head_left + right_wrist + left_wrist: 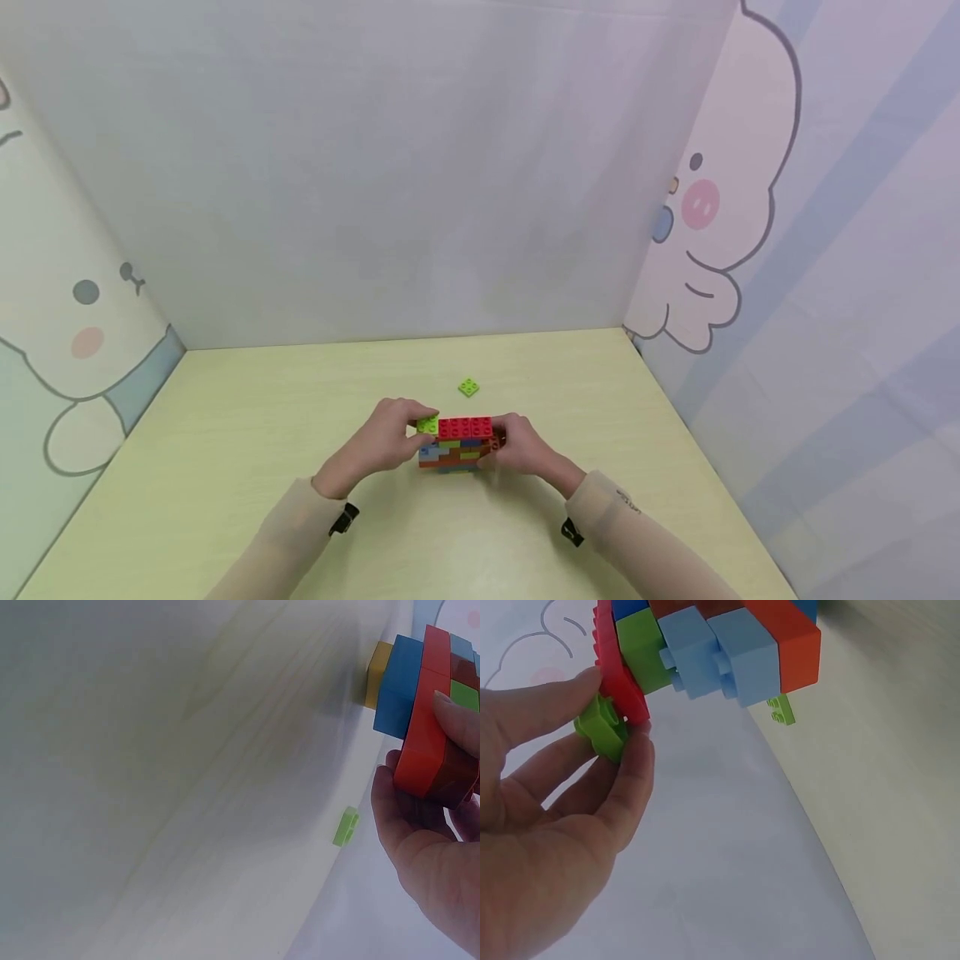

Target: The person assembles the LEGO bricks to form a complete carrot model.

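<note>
A wall of multicoloured toy building bricks [459, 457] stands upright in front of me, topped by a row of red bricks [465, 428]. With thumb and fingers my left hand [384, 438] pinches a small lime-green brick [600, 729] at the left end of that red row. Whether its studs are joined to anything is hard to see. My right hand [523, 448] grips the wall's right end, thumb on the near side; in the right wrist view its fingers wrap under a red brick [421, 742]. Light-blue bricks [744, 656] stick out at the wall's left end.
A loose lime-green square plate with studs [468, 387] lies on the pale yellow table [315, 392] behind the brick wall. Fabric panels with cartoon animals [750, 150] enclose the table at the back and both sides.
</note>
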The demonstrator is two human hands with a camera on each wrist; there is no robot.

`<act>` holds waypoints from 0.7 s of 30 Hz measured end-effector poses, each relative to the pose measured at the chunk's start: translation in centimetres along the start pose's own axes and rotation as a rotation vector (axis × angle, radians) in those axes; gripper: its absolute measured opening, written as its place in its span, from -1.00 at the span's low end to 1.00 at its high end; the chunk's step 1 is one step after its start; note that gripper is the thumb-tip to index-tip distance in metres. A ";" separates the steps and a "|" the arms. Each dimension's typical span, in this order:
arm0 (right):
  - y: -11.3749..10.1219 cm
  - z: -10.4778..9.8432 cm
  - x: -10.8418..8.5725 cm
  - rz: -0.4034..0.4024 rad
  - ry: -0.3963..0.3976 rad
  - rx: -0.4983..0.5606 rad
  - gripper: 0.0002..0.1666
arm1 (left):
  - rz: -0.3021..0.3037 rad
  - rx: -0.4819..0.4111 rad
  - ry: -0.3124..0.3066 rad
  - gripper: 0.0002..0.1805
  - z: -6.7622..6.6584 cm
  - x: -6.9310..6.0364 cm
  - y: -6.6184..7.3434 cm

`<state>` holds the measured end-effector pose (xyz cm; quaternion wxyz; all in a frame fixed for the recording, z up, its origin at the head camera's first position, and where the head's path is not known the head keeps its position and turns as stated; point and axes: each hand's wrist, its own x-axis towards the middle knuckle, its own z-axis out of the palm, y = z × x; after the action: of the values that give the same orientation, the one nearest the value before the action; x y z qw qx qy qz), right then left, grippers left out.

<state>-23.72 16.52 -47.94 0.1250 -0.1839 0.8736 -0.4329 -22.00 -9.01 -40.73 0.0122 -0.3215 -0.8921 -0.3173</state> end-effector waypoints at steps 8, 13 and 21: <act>0.0 0.0 -0.1 0.004 -0.004 0.009 -0.54 | 0.014 -0.003 -0.046 -0.67 -0.3 0.3 0.0; 0.0 0.0 -0.1 0.003 -0.005 0.012 -0.54 | -0.027 -0.004 -0.018 -0.66 -0.2 0.3 0.1; 0.0 -0.2 0.0 -0.010 -0.005 -0.016 -0.53 | -0.074 0.022 -0.018 -0.64 0.0 0.7 -0.1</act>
<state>-23.81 16.63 -47.85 0.1235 -0.1902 0.8758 -0.4262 -22.61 -8.65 -40.57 -0.0042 -0.2908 -0.9070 -0.3045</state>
